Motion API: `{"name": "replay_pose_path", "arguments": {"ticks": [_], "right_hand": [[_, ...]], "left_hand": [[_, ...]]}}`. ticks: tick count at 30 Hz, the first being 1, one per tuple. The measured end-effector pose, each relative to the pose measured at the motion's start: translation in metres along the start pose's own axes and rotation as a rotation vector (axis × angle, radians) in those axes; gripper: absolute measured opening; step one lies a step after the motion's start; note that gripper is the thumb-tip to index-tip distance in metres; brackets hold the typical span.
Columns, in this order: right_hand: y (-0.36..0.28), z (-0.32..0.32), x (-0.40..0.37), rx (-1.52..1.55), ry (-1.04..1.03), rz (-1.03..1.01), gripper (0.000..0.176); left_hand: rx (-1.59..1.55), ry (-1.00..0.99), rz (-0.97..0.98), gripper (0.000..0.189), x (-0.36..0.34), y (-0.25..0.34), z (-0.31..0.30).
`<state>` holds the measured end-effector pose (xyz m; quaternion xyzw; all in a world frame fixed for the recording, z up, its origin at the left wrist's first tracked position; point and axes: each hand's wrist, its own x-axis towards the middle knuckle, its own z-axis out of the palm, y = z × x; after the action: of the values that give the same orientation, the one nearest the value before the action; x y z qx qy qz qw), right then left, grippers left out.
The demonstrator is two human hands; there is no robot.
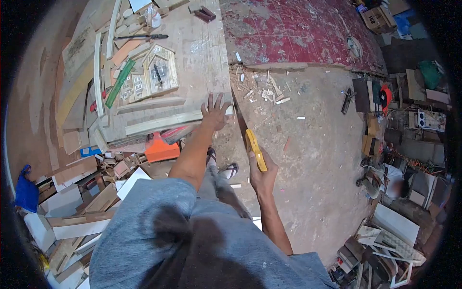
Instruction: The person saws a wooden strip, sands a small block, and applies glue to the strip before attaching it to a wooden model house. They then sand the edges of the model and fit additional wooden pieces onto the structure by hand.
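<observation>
Here, a yellow-handled hand saw (255,147) with a long, dark metal blade (241,117) is gripped in the right hand (263,174), fingers closed around the handle. A long, pale wooden strip (163,122) along the near edge of the light-brown wooden tabletop (199,60) is overlaid by the left hand (214,115), fingers spread wide, near the blade.

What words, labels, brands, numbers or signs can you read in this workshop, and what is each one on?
No text can be read for certain.
Cardboard box, upper right: dark marks, perhaps print, too small and blurred.
Pale board, scrap pile at left: faint reddish marks, too small to read.
Yellow saw handle: no lettering I can make out.
</observation>
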<state>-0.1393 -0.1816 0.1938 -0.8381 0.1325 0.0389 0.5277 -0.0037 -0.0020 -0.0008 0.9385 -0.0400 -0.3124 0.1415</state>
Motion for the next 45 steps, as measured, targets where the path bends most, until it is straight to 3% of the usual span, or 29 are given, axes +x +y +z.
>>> {"name": "replay_pose_path", "arguments": {"ticks": [10, 15, 18, 20, 24, 26, 33, 36, 41, 45], "right_hand": [[0.066, 0.025, -0.047, 0.106, 0.100, -0.010, 0.036], [0.077, 0.020, -0.046, 0.078, 0.075, 0.104, 0.036], [0.067, 0.005, -0.046, 0.013, 0.064, 0.122, 0.036], [0.055, -0.003, -0.037, 0.003, 0.098, -0.091, 0.034], [-0.008, -0.016, -0.009, 0.035, -0.019, 0.088, 0.036], [-0.015, -0.014, -0.004, -0.013, 0.016, -0.002, 0.035], [-0.064, 0.000, 0.037, -0.053, -0.086, 0.079, 0.031], [-0.062, 0.016, 0.077, -0.163, -0.111, 0.022, 0.028], [-0.064, 0.029, 0.076, -0.238, -0.062, -0.068, 0.026], [-0.069, 0.039, 0.103, -0.242, -0.079, 0.008, 0.026]], "left_hand": [[-0.167, 0.217, -0.108, 0.045, 0.002, 0.013, -0.008], [-0.175, 0.258, -0.154, 0.043, -0.005, 0.022, -0.007], [-0.166, 0.294, -0.140, 0.043, -0.004, 0.022, -0.007], [-0.157, 0.278, -0.139, 0.044, -0.004, 0.021, -0.003], [-0.152, 0.292, -0.118, 0.046, -0.004, 0.017, -0.004], [-0.181, 0.251, -0.121, 0.046, -0.005, 0.019, -0.005], [-0.160, 0.168, -0.112, 0.050, 0.004, 0.013, -0.006], [-0.165, 0.125, -0.116, 0.051, -0.002, 0.012, -0.004], [-0.171, 0.201, -0.089, 0.050, 0.003, 0.010, 0.000], [-0.189, 0.176, -0.098, 0.049, 0.004, 0.007, -0.005]]}}
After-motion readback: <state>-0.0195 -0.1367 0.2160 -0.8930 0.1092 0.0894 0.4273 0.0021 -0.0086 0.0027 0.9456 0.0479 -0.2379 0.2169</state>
